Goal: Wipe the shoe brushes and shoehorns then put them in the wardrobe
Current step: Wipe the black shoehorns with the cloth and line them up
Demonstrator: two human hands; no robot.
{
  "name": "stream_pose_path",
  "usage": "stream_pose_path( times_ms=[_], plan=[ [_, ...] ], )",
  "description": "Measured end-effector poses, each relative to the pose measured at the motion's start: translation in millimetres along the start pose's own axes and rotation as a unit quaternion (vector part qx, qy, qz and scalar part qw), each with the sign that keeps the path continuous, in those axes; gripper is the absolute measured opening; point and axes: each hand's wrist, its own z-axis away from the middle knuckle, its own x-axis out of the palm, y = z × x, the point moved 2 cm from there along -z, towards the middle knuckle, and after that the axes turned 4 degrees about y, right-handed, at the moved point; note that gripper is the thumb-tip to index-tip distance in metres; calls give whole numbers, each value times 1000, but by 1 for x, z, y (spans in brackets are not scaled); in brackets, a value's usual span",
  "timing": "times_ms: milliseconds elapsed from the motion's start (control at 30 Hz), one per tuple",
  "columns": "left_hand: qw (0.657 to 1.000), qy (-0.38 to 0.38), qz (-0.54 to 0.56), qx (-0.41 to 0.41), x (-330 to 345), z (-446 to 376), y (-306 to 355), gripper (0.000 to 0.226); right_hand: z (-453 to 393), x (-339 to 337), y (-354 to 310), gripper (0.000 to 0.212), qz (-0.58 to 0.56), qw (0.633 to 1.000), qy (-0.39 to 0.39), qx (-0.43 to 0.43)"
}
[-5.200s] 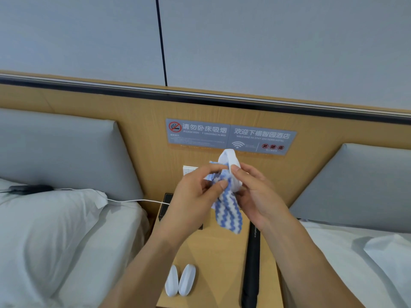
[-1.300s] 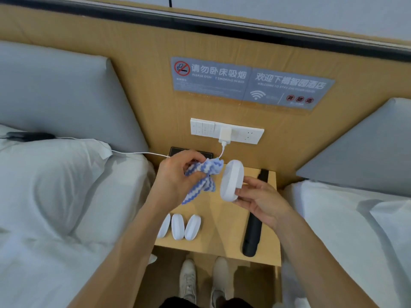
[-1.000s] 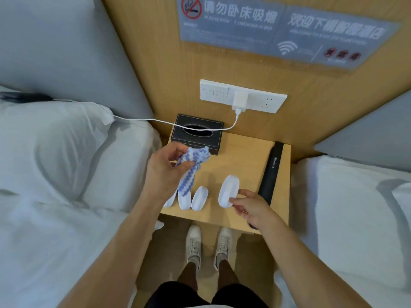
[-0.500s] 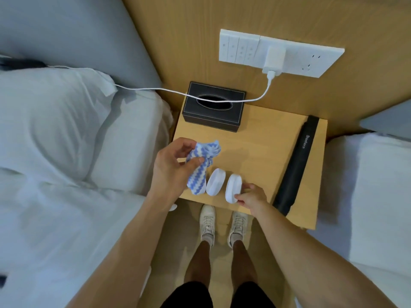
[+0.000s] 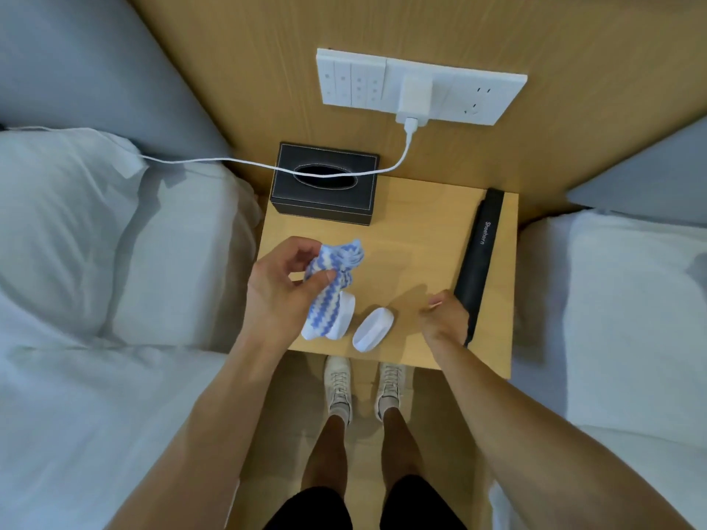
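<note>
A pair of pale lace-up sneakers stands on the floor just in front of the light wooden bedside table, at its near edge. On the table's near edge lies an oval white plastic shoe brush, free of both hands. Just left of it a second white brush is partly hidden under the blue-and-white zigzag cleaning cloth. The left hand hangs over the table's near left corner, fingers and thumb curled round that bunched cloth. The right hand is over the table's near right part, blurred, fingers loosely curled beside the near end of the long black shoehorn; I cannot tell whether it grips or only touches it. The shoehorn runs along the table's right side toward the wall. At the table's far left corner sits a black leather tissue box, with a white charging cable draped across it. Above the table, on the wooden wall panel, a white switch-and-socket plate carries a white charger plug.
</note>
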Motion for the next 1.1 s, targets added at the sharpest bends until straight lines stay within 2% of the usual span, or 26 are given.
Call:
stream_pose_path(
  times_ms=[67,200,367,567,733,900,1033,1100],
  plan=[
    [1000,-5,7,1,5,-2,3,21,-13,-20,7,11,13,998,66,-16],
    [1000,-15,-14,5,15,-4,7,21,-48,-50,28,30,17,994,105,17],
    [1000,-17,-6,-10,27,-3,7,22,-88,-58,46,45,40,997,50,52],
    [1000,-21,-8,-18,42,2,11,27,-110,-54,48,26,55,998,-10,26],
    [999,-28,-20,-7,47,6,20,36,-112,-58,49,17,32,999,-6,30],
    [999,-32,-18,1,49,8,33,35,-105,-71,51,12,-23,999,16,40],
    [999,-35,-8,11,51,9,53,30,-91,-89,49,15,-116,991,-20,59],
    [999,-48,-5,18,52,8,68,26,-79,-101,44,22,-198,975,-59,79]
  ],
)
